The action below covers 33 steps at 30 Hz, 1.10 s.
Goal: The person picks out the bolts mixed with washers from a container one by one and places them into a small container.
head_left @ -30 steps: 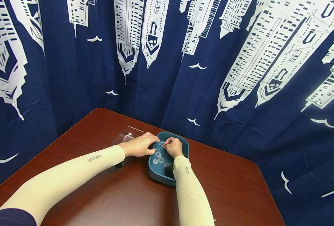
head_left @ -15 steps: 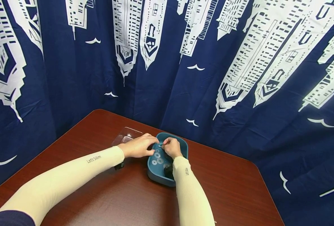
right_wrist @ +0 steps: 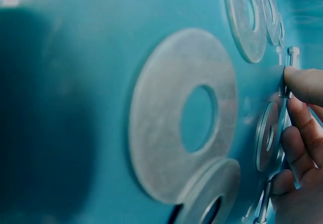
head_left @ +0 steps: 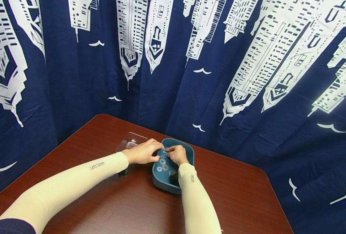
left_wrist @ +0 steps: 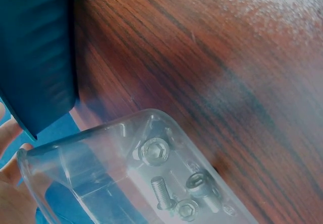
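My right hand is inside a blue bin, its thumb and forefinger pinching a small silver bolt low by the bin floor. Several flat washers lie around it, and another bolt shows under the lower fingers. At the bin's left rim is my left hand, thumb and fingers spread apart with nothing seen between them. Beside that hand, a clear plastic tray holds several short socket-head bolts.
The bin stands on a reddish-brown wooden table, near its back edge. Behind the table hangs a navy curtain with white city buildings. A dark object is by the right wrist inside the bin.
My right hand has shifted slightly within the bin, with the bolt still at its fingertips. The left hand keeps its place at the rim. The head view has tilted a little.
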Motion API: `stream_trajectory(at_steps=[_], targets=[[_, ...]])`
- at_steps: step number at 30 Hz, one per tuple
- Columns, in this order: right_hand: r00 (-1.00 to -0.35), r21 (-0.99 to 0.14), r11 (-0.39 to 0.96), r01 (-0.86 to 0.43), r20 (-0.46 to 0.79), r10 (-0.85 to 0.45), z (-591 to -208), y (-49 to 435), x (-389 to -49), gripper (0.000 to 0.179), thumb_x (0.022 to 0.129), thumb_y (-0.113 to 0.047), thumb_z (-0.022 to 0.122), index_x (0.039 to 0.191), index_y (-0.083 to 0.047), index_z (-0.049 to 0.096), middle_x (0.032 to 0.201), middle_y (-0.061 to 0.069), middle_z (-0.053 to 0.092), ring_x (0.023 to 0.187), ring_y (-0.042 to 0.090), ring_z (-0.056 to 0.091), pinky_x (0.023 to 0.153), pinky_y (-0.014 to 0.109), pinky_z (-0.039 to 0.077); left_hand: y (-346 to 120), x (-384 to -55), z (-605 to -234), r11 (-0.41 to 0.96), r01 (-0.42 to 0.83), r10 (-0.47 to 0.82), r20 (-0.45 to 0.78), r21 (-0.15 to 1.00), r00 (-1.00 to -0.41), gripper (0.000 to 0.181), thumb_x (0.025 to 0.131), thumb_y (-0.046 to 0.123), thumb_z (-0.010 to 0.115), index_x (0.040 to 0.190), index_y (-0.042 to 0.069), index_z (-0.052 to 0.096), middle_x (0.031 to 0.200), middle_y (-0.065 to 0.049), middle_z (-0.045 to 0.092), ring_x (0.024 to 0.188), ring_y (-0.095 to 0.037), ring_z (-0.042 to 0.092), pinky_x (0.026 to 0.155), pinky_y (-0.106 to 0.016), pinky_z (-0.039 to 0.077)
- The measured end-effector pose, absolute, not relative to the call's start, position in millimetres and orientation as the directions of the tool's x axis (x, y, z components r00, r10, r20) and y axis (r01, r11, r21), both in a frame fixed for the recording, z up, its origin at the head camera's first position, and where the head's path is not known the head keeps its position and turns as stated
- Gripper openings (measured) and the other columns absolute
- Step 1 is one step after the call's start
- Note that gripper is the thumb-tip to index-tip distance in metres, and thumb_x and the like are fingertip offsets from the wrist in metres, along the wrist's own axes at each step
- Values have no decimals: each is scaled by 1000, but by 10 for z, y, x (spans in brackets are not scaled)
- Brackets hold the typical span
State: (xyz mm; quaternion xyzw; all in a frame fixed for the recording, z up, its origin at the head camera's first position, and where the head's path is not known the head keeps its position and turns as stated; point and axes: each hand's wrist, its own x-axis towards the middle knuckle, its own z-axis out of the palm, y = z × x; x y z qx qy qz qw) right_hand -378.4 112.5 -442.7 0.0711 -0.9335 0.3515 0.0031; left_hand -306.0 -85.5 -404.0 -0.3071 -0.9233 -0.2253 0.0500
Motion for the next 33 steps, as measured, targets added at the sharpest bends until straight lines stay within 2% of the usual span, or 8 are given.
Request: stream_trajectory(at_steps=[6,13,21,33], targets=[[-991,-641,757,-125,54,-119,-4419,1118,-3782,6,82,-5,78,86,-9,81,90,4,76,83,18,64,75,34,58,-851,-3062,-4026,711,592,547,229,379,-805,44,95,26,64,136,11,61,141,-4,60,128,-22,48,111,-38,43],[-994,-655,748,-104,46,-99,-4422,1129,-3773,5,81,-9,81,86,-9,82,89,3,76,85,18,64,78,35,57,-836,-3072,-4023,714,588,548,220,380,-807,43,95,25,65,136,11,61,140,-3,60,126,-21,48,111,-38,44],[-994,-670,734,-110,59,-95,-4470,1133,-3796,4,81,-11,82,84,-9,82,88,3,77,83,17,64,73,33,57,-829,-3092,-4055,717,583,544,217,383,-811,43,95,24,66,136,12,61,140,-2,61,125,-20,48,110,-37,44],[-991,-660,740,-130,68,-113,-4483,1142,-3802,5,80,-11,81,83,-7,81,83,1,76,83,16,63,72,31,55,-826,-3085,-4065,715,577,538,215,395,-815,43,95,23,66,136,12,61,139,-2,61,125,-19,48,110,-38,44]])
